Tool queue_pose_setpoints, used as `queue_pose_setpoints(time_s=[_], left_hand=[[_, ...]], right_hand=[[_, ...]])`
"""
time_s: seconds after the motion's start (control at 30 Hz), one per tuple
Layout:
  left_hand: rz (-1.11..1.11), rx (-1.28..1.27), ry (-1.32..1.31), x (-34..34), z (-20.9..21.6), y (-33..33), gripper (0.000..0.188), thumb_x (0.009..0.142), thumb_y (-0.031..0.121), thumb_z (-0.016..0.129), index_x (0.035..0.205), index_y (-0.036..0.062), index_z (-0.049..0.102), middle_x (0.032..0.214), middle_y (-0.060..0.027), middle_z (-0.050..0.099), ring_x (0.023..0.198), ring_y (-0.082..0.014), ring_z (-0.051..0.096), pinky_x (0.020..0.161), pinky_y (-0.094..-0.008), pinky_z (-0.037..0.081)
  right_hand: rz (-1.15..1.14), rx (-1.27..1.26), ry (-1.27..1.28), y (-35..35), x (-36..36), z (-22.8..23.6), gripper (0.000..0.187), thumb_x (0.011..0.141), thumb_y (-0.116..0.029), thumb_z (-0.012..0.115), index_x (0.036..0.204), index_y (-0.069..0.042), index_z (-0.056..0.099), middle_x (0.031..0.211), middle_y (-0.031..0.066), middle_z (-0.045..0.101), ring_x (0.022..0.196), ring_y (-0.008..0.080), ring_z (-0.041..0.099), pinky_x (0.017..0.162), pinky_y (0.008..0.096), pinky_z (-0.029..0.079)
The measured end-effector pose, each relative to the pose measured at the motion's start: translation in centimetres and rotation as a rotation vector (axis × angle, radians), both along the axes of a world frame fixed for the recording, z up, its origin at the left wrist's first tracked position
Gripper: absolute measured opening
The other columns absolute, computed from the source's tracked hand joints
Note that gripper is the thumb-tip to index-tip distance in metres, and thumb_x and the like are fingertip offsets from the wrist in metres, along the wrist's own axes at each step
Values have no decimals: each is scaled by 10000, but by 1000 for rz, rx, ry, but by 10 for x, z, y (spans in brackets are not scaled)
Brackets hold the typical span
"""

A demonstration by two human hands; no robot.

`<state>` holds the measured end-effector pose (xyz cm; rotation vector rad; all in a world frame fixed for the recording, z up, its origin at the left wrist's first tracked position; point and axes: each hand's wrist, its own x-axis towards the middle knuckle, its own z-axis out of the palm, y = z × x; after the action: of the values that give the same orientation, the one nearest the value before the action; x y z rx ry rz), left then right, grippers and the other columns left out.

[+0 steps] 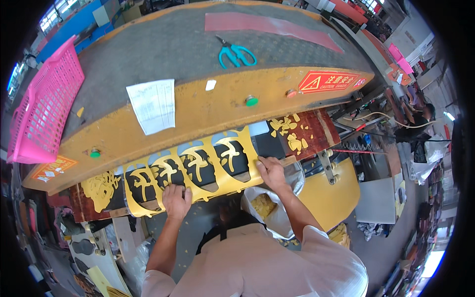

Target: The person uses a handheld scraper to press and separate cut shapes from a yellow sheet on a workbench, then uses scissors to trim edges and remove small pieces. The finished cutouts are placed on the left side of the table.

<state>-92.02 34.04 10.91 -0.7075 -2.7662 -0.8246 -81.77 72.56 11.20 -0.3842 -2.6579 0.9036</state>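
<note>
Under the press [208,106], both hands [176,200] [271,171] press yellow sheet [195,168]

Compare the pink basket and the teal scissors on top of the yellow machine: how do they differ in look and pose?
The pink basket is a large open mesh box, while the teal scissors are a small tool with solid handles. The basket sits at the machine's far left edge, partly overhanging it; the scissors lie flat near the middle of the top. Both rest on the dark top, away from the left hand and right hand.
</note>
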Motion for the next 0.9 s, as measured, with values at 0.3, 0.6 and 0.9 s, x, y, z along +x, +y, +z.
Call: queue_pose_setpoints(time_s=[0.3,0.6,0.9], left_hand=[[-142,382,-35,36,44,80,101,900,49,728,986,25,681,917,-138,684,879,-376,647,788,-480,522],[-161,-39,58,102,7,106,478,901,166,670,1358,27,658,1488,-141,596,1457,-344,487,1241,-498,335],[-161,-114,97,142,-3,97,461,927,189,639,1367,57,676,1508,-92,597,1481,-309,469,1255,-498,313]], right_hand=[[47,113,-175,-17,-29,52,724,865,-451,808,1452,-57,648,1464,311,569,1360,475,530,1154,512,447],[171,214,-257,-82,20,45,661,717,-380,886,1346,-213,767,1554,231,505,1341,448,534,1151,475,474],[-80,-1323,-569,7,2,111,550,957,-297,774,1385,30,659,1165,187,770,963,263,765,923,380,626]])
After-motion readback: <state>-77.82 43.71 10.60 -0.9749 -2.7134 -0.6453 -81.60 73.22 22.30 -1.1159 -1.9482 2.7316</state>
